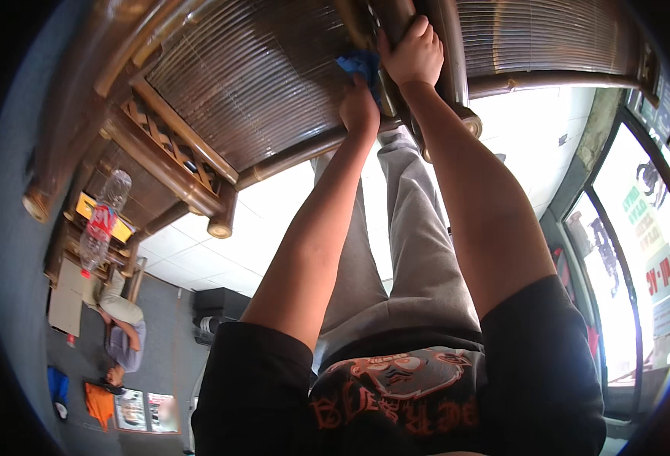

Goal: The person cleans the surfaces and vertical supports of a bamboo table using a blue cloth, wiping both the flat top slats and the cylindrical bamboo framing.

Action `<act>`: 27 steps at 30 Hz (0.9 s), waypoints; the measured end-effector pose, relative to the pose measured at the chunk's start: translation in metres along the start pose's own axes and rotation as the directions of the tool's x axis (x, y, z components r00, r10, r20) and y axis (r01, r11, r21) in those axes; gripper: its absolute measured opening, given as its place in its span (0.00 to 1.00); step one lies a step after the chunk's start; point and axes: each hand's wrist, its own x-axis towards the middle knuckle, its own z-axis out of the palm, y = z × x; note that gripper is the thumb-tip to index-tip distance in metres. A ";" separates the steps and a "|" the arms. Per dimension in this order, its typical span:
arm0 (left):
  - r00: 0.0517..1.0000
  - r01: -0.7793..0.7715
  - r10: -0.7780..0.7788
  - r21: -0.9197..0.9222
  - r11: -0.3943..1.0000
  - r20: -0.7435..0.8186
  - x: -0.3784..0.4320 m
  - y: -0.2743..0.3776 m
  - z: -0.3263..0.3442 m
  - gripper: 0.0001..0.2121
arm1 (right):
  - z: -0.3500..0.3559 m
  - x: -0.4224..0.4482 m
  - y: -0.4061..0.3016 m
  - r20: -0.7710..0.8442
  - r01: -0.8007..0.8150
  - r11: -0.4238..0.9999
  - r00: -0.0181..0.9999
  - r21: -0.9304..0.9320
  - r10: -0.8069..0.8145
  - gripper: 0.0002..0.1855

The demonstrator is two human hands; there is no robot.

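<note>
My left hand [360,108] holds a crumpled blue cloth [359,64] against the slatted bamboo panel [244,85], beside a thick brown bamboo pole. Its fingers are partly hidden by the cloth and the hand itself. Just to the right, my right hand [417,54] is wrapped around the dark, glossy bamboo pole [392,14] of the same piece of furniture, thumb on the left side. Both forearms reach forward over my legs in grey trousers [420,228]. A second slatted panel [546,43] lies right of the poles.
At left are a bamboo frame with lattice [169,142], a clear plastic bottle [98,228] with a red label, and a yellow object [121,228]. Farther off, a person [127,336] sits near a grey wall. Glass doors [626,245] stand at right. Pale tiles [181,251] cover the floor.
</note>
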 end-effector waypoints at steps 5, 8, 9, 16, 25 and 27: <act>0.987 0.121 -0.121 0.004 0.993 0.102 -0.025 -0.005 0.024 0.13 | -0.002 0.001 0.000 0.018 -0.025 0.999 1.000 0.028 0.024 0.33; 0.994 0.101 -0.105 -0.139 0.985 -0.021 -0.052 -0.018 0.040 0.13 | -0.019 0.000 -0.018 0.018 -0.054 0.996 0.998 0.075 0.053 0.30; 0.989 0.118 -0.133 -0.200 0.973 -0.062 -0.057 -0.019 0.045 0.15 | -0.012 0.001 -0.014 -0.113 0.016 1.000 0.994 0.026 -0.013 0.35; 0.981 0.004 -0.053 -0.253 0.968 -0.189 -0.057 -0.079 0.047 0.16 | -0.019 -0.002 -0.018 0.002 -0.052 0.998 0.999 0.033 0.052 0.32; 0.922 0.002 -0.040 -0.099 0.995 -0.384 -0.044 -0.176 -0.018 0.18 | -0.029 -0.003 -0.021 0.064 -0.107 0.994 0.992 -0.011 0.107 0.32; 0.894 -0.038 -0.006 -0.090 0.995 -0.449 -0.047 -0.184 -0.025 0.18 | -0.028 -0.002 -0.023 0.072 -0.116 0.993 0.991 0.000 0.116 0.33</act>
